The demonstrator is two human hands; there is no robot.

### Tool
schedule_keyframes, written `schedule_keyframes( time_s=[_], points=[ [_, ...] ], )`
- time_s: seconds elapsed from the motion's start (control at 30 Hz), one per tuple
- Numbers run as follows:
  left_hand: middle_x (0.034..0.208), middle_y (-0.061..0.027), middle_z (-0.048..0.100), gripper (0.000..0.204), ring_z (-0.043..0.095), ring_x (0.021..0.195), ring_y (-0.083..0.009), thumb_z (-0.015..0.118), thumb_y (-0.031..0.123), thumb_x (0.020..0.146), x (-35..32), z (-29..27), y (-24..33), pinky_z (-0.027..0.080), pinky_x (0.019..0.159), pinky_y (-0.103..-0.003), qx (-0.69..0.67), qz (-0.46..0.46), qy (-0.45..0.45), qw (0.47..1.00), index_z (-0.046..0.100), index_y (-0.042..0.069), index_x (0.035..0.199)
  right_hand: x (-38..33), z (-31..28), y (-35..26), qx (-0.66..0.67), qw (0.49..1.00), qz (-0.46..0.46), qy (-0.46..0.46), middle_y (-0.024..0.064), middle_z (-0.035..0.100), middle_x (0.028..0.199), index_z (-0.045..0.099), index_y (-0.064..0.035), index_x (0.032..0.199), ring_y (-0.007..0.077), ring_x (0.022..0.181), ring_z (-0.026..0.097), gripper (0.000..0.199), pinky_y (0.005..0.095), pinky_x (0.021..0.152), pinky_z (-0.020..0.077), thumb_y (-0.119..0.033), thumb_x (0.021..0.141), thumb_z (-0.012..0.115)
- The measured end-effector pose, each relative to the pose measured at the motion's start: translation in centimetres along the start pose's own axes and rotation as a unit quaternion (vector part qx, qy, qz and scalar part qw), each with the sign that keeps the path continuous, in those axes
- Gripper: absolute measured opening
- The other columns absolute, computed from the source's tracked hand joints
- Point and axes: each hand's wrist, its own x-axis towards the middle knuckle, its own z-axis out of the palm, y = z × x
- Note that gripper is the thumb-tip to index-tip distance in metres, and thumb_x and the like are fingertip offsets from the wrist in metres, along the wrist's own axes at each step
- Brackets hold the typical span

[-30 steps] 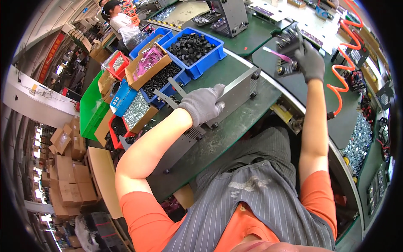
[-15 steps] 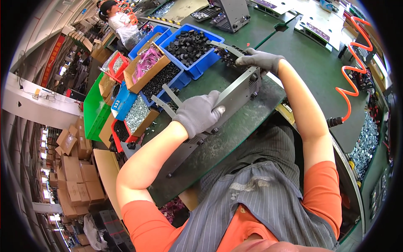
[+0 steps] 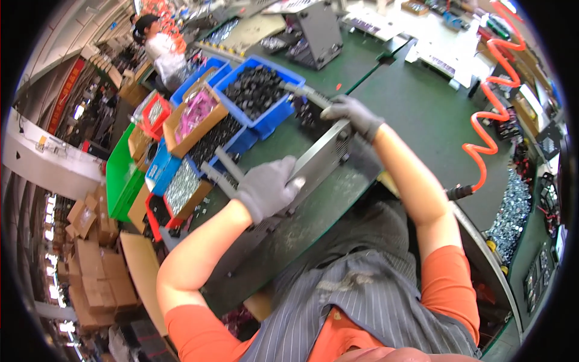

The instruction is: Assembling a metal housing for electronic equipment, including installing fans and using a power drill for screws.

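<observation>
A long grey metal housing (image 3: 325, 148) with black feet along its near side stands on the green bench top. My gloved left hand (image 3: 268, 188) is closed over its left-middle part, the thumb lying on the near side. At the far right end, my gloved right hand (image 3: 351, 114) grips the frame with bent fingers. Two grey metal arms (image 3: 229, 163) stick out from the housing past my left hand. Its inside is mostly hidden, and the picture is slightly smeared.
Beyond my left hand stand a blue bin (image 3: 270, 125) of black caps, a cardboard box (image 3: 202, 134) of pink pieces, a box of silvery screws (image 3: 184, 184) and a green bin (image 3: 120, 181). An orange coiled hose (image 3: 476, 130) hangs at right. A person (image 3: 163, 54) is at far left.
The whole view has shifted, so everything appears lower and further left. Both hands keep their hold on the housing, which has hardly moved against the bins.
</observation>
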Motion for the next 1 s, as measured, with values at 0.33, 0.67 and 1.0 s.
schedule_keyframes(
  time_s=[0.33, 0.67, 1.0],
  points=[
    [0.099, -0.0157, 0.061, 0.042, 0.058, 0.089, -0.0339, 0.059, 0.030, 0.085, -1.5, -3.6, 5.4, 0.047, 0.078, -0.042, 0.049, 0.111, 0.209, 0.970, 0.054, 0.001, 0.115, -15.6, -0.8, 0.5, -0.107, 0.936, -0.283, 0.181, 0.0110, 0.062, 0.091, 0.059, 0.0020, 0.102, 0.0190, 0.081, 0.059, 0.023, 0.0281, 0.075, 0.0464, -0.014, 0.086, 0.059],
    [0.069, -0.0025, 0.053, 0.020, 0.056, 0.061, -0.0170, 0.058, 0.024, 0.078, -3.0, -7.1, 19.2, 0.043, 0.048, -0.029, -0.017, 0.383, 0.070, 0.921, 0.058, 0.006, 0.087, -41.8, -24.1, 11.3, -0.470, 0.588, 0.308, 0.582, 0.0236, 0.061, 0.111, 0.058, -0.0026, 0.117, 0.0383, 0.106, 0.057, 0.051, 0.0429, 0.091, 0.0423, -0.046, 0.093, 0.045],
    [0.083, -0.0040, 0.060, 0.019, 0.059, 0.080, -0.0206, 0.055, 0.022, 0.082, -3.7, -5.8, 22.8, 0.042, 0.062, -0.039, 0.065, 0.343, -0.058, 0.935, 0.067, 0.009, 0.088, -36.5, -24.0, 13.3, -0.506, 0.666, 0.335, 0.434, 0.0309, 0.059, 0.103, 0.062, 0.0000, 0.105, 0.0462, 0.099, 0.055, 0.066, 0.0507, 0.085, 0.0420, -0.058, 0.093, 0.031]
  ],
)
